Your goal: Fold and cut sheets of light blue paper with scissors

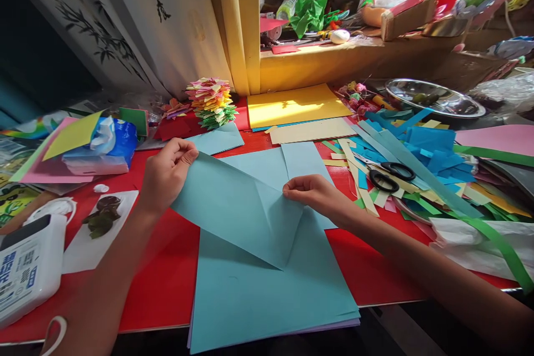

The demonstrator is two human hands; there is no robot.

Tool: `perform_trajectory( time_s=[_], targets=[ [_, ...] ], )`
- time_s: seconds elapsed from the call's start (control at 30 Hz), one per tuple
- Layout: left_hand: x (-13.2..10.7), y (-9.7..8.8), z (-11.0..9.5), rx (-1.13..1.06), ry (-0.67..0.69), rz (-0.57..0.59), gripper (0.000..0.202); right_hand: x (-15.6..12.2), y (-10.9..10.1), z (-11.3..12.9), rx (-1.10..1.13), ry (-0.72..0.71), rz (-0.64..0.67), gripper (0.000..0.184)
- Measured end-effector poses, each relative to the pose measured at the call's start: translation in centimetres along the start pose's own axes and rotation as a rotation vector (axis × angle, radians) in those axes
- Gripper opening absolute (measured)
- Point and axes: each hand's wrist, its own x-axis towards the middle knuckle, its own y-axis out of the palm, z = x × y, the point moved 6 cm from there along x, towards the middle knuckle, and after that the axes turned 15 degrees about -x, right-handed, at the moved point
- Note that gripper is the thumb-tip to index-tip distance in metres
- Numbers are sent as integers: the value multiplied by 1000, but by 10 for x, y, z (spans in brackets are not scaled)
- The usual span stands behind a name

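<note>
A light-blue sheet of paper [233,200] is stretched between my two hands, tilted, with a crease near its right end. My left hand [169,169] pinches its upper left corner. At the upper right edge, my right hand [311,192] grips it between thumb and fingertips. Beneath lies a stack of light-blue paper [271,295], with a lilac edge showing at the bottom and its front overhanging the table. Behind the held sheet are more light-blue pieces [304,161]. Black-handled scissors [392,175] rest among cut paper strips to the right of my right hand.
On the red table [162,289] stand a folded-paper stack [212,103], yellow sheets [296,105] and a metal bowl [436,97]. Blue and green strips [434,150] cover the right side. To the left lie a tissue pack [100,147] and a white box [31,270].
</note>
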Motion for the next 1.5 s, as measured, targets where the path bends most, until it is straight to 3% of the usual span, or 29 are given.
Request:
perform_trajectory(
  time_s=[0.23,0.37,0.47,0.53,0.6,0.7,0.8,0.9,1.03,1.2,1.37,1.5],
  targets=[
    [6,-18,7,14,13,-53,24,1,1,2,122,14,40,15],
    [18,-52,20,-64,161,-289,16,4,-3,-4,159,64,34,14],
    [22,-78,31,-304,268,-513,8,7,-9,-9,178,88,-31,15],
    [24,-78,40,-513,196,-563,12,9,-12,-7,211,42,-64,17],
    [25,-58,48,-715,-14,-458,17,9,-14,-4,256,-14,-86,22],
    [20,-13,52,-887,-336,-182,24,8,-17,1,335,-68,-126,31],
    [11,9,50,-943,-494,-47,29,6,-23,4,359,-83,-182,40],
    [7,6,43,-958,-503,-99,28,4,-25,5,325,-70,-190,53],
    [1,0,37,-923,-541,-226,27,0,-19,10,330,-92,-82,62],
    [-5,14,50,-830,-760,-162,32,-8,-22,18,347,-193,-127,66],
    [4,20,56,-668,-566,6,45,-9,-30,15,354,-200,-181,74],
    [8,21,44,-248,-259,90,43,-7,-32,14,357,-199,-160,77]
  ],
)
